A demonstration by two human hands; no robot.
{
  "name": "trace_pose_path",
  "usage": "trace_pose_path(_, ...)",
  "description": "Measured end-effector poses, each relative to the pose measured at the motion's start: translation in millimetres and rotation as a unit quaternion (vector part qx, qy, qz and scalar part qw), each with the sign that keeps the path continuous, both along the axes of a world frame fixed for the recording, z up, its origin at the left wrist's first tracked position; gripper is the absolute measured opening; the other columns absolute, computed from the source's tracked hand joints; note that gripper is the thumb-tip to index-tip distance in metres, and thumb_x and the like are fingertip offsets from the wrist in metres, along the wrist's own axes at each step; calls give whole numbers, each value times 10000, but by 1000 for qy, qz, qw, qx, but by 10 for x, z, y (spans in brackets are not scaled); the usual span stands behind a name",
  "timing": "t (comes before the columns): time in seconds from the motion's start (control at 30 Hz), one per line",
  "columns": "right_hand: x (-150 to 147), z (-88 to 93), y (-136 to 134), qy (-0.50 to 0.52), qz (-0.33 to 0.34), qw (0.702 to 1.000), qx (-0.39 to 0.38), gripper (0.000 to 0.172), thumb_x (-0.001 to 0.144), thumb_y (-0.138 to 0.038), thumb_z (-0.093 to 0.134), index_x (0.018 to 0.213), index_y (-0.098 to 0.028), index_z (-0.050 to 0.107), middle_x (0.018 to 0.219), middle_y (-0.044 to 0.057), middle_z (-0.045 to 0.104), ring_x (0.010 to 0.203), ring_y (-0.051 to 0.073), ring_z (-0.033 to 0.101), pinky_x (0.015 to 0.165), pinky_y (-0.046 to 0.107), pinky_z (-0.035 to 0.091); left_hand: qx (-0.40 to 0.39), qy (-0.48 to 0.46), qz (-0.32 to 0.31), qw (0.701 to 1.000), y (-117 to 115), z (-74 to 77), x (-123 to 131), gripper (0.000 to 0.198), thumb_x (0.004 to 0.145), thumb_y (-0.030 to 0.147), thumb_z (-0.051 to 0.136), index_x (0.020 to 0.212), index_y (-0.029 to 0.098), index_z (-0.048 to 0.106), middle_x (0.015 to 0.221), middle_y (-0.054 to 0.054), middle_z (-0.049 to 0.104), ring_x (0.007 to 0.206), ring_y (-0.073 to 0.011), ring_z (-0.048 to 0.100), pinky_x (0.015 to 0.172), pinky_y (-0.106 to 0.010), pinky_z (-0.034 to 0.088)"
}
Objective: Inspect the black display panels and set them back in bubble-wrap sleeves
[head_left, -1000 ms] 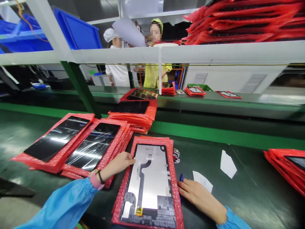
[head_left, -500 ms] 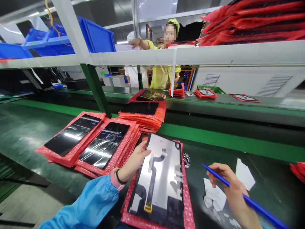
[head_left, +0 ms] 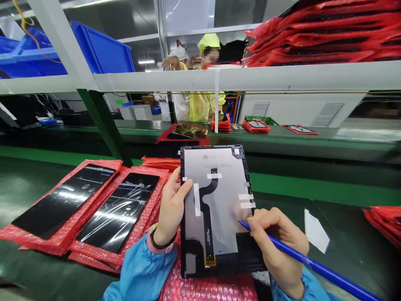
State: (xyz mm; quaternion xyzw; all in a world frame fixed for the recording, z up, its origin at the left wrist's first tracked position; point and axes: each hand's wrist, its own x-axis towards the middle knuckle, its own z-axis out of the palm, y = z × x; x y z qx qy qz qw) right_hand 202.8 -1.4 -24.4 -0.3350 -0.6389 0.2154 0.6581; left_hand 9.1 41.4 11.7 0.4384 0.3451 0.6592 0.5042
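Note:
A tablet screen panel (head_left: 225, 192) is raised and tilted, its grey back with a dark flex cable and white tape strips facing me. My left hand (head_left: 172, 205) grips its left edge, thumb on the back. In my right hand (head_left: 278, 242) is a long blue pen-like tool (head_left: 326, 271), its tip over the panel's lower right part; the fingers are close to the panel's right edge. Red bubble wrap (head_left: 209, 288) lies beneath the panel. Left of it, two dark glossy screens (head_left: 67, 198) (head_left: 120, 211) rest on red bubble-wrap stacks.
White paper (head_left: 316, 230) and a red packet (head_left: 385, 223) lie on the right. A white shelf beam (head_left: 250, 77) crosses above, bearing blue bins (head_left: 100, 50) and red packets (head_left: 328, 37). A green post (head_left: 105, 125) stands left. People (head_left: 203, 100) are beyond the bench.
The panel has been lifted off the bubble wrap and turned more upright. My right hand has moved left to it with the blue tool. The view has shifted.

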Motion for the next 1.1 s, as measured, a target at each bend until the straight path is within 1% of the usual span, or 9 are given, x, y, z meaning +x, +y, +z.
trace_pose_path(0.07, -1, 36, 10, 8, -21, 999, 29, 331, 827, -56, 632, 613, -204, 427, 551, -63, 449, 484, 80, 406, 477, 237, 322, 2, -3, 10, 1000, 6, 0, -16, 456, 823, 253, 663, 1267, 221, 568, 1000, -29, 753, 909, -216, 718, 797, -300, 574)
trace_pose_path(0.13, 4, 56, 7, 2, -35, 998, 56, 404, 817, -6, 604, 572, -196, 345, 538, -70, 369, 472, 68, 336, 474, 243, 280, 0, -6, 22, 1000, 13, 13, -35, 437, 814, 237, 663, 1244, 211, 592, 984, -29, 755, 895, -212, 721, 797, -292, 576)
trace_pose_path(0.23, 8, 49, -16, -16, -33, 996, 76, 437, 804, 38, 568, 566, -197, 288, 543, -71, 284, 468, 65, 275, 472, 253, 237, -13, -15, 33, 999, 24, 35, -57, 398, 807, 214, 654, 1203, 207, 627, 966, -23, 756, 876, -206, 723, 791, -285, 579)
trace_pose_path(0.4, -6, 68, -84, -21, -24, 996, 80, 416, 797, 46, 544, 576, -208, 299, 550, -64, 290, 470, 75, 281, 467, 266, 223, -27, -6, 38, 999, 23, 28, -61, 396, 806, 216, 655, 1202, 209, 637, 974, -18, 753, 884, -208, 720, 777, -280, 583)
trace_pose_path(0.53, -5, 117, -134, -72, -15, 992, 102, 407, 773, 59, 531, 585, -217, 298, 550, -64, 284, 465, 81, 260, 460, 279, 216, -31, -6, 33, 999, 11, 4, -53, 404, 814, 217, 648, 1217, 217, 626, 978, -18, 752, 888, -210, 719, 783, -287, 583)
trace_pose_path(0.73, -11, 72, -138, -123, -22, 988, 86, 433, 754, 73, 547, 598, -227, 276, 578, -62, 247, 481, 90, 239, 467, 282, 227, -23, 2, 43, 999, -1, 7, -52, 398, 822, 223, 638, 1220, 226, 631, 1031, -18, 744, 923, -218, 713, 815, -303, 579)
trace_pose_path(0.87, -24, 63, -142, -155, -30, 984, 88, 442, 748, 86, 550, 609, -223, 267, 598, -60, 232, 495, 89, 230, 479, 279, 215, -22, -12, 44, 999, -17, 23, -49, 393, 817, 196, 639, 1209, 232, 640, 1035, -10, 745, 943, -223, 711, 836, -308, 574)
trace_pose_path(1.0, -44, 35, -146, -141, -39, 986, 82, 442, 762, 81, 549, 605, -222, 267, 594, -60, 219, 498, 90, 225, 484, 282, 205, -19, -29, 35, 999, -36, 36, -43, 346, 822, 194, 637, 1164, 236, 658, 1020, -7, 750, 923, -218, 717, 830, -307, 577)
trace_pose_path(1.1, -70, 7, -130, -76, -27, 994, 67, 425, 807, 41, 549, 589, -210, 285, 564, -66, 248, 487, 85, 238, 483, 272, 209, -15, -27, 41, 999, -34, 41, -37, 303, 827, 197, 637, 1126, 232, 671, 1030, -9, 750, 916, -211, 718, 814, -285, 580)
